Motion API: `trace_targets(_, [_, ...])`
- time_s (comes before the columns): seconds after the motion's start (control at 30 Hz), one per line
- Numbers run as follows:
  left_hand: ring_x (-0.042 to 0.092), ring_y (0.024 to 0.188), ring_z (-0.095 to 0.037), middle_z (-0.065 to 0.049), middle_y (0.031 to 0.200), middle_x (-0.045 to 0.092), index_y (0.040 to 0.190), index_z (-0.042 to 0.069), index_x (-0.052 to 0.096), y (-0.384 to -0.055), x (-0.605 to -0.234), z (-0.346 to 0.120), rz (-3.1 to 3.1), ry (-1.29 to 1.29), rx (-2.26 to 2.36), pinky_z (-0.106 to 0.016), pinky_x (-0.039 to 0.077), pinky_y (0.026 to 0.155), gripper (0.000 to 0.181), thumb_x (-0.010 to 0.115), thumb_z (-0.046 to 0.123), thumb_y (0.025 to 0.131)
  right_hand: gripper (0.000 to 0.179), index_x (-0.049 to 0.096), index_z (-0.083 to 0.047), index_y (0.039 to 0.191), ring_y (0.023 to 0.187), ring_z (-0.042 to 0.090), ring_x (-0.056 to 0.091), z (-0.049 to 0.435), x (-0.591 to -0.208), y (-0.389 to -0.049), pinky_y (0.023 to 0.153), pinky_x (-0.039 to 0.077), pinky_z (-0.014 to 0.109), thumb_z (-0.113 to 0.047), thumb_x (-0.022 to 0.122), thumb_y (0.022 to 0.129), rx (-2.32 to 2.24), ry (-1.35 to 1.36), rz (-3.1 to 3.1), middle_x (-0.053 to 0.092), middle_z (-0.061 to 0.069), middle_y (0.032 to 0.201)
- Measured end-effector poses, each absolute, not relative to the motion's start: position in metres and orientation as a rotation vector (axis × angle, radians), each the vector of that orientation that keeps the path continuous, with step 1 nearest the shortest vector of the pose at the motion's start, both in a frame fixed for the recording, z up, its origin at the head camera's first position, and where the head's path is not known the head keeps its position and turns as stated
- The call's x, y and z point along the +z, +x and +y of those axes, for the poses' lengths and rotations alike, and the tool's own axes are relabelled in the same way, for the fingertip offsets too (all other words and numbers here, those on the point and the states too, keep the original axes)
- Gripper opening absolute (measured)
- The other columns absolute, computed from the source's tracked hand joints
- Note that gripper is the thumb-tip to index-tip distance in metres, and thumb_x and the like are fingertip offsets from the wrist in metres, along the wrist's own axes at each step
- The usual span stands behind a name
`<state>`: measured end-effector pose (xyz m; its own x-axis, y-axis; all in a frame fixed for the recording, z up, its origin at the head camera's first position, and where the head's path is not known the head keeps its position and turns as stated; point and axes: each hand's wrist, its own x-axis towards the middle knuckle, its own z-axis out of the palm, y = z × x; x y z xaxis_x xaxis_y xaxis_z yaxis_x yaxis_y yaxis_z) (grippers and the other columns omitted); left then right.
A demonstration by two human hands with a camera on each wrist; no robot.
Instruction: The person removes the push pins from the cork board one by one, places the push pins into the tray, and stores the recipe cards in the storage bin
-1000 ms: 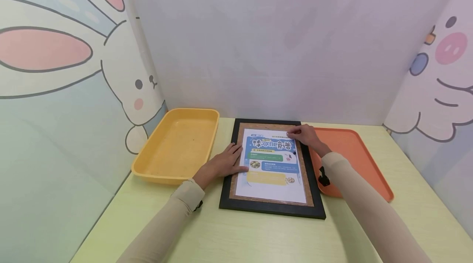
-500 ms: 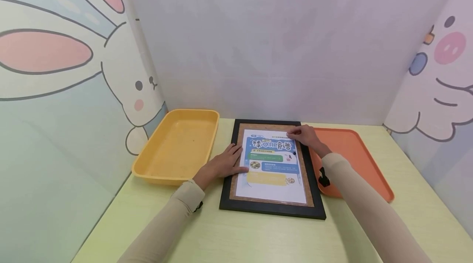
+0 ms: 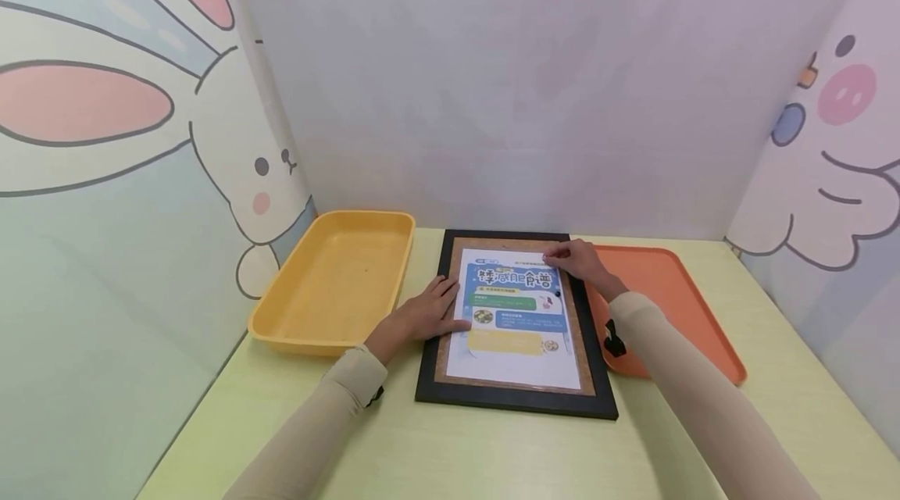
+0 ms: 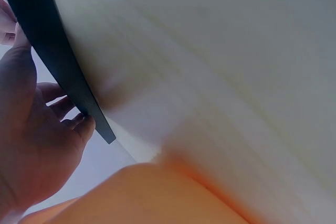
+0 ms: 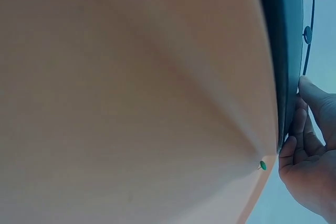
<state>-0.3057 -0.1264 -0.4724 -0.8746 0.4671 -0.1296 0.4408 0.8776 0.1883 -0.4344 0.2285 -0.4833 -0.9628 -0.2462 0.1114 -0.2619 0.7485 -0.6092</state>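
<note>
A cork board with a black frame (image 3: 516,401) lies on the table, bearing a printed paper sheet (image 3: 516,371) with a blue, green and yellow design. My left hand (image 3: 424,312) rests on the board's left side, fingers spread over the frame and the sheet's edge. At the sheet's top right corner, my right hand (image 3: 578,259) pinches what looks like a small push pin, mostly hidden by the fingertips. A dark push pin (image 5: 308,35) stands on the board near its right edge. In the left wrist view the left hand (image 4: 42,129) lies along the black frame (image 4: 58,51).
Left of the board stands a yellow tray (image 3: 337,273). An orange tray (image 3: 668,297) lies to the right, partly under the right forearm; a green push pin (image 5: 263,165) is in it. A pale wall (image 3: 492,94) rises close behind the board, with cartoon-printed side walls.
Both hands keep their places on the board and sheet. The head view has shifted slightly.
</note>
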Motion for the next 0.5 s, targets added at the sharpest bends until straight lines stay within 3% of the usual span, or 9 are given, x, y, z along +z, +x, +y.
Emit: trace_targets(0.5, [0.014,0.159,-0.033,-0.01,0.172,0.021,0.165,0.007,0.026,-0.304,-0.474,-0.1271,2.895,0.713,0.244,-0.05,0.031,0.122,0.099,0.051,0.074,0.096,0.025,0.079,-0.005,0.115,0.1,0.031,0.065,0.2316,-0.4829,-0.4343,0.091,0.054,0.047,-0.023,0.077,0.097,1.044,0.451,-2.88,0.075,0.017,0.115])
